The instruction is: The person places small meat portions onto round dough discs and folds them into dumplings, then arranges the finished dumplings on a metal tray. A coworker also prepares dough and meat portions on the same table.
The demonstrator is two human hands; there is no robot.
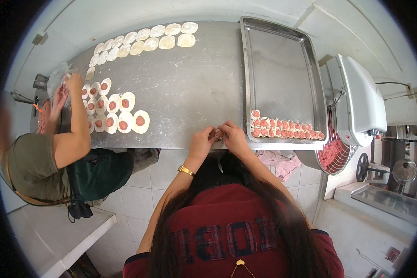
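Observation:
At the table's near edge my left hand point(202, 142) and my right hand point(234, 138) meet, fingers closed around a small dumpling point(218, 134) that they mostly hide. To the left, several round dough wrappers with pink meat filling point(140, 121) lie flat in rows. Just right of my hands, a large metal tray point(246, 69) holds rows of open-topped dumplings point(282, 126) along its near end; its far part shows bare metal.
Plain dough wrappers point(150, 44) lie in rows at the far left of the steel table point(194, 83). A co-worker point(37, 155) stands at left, hands near a plastic bag point(59, 76) and a meat-filled container point(44, 118). Right of the tray stands a white mixer point(356, 97) with a wire guard.

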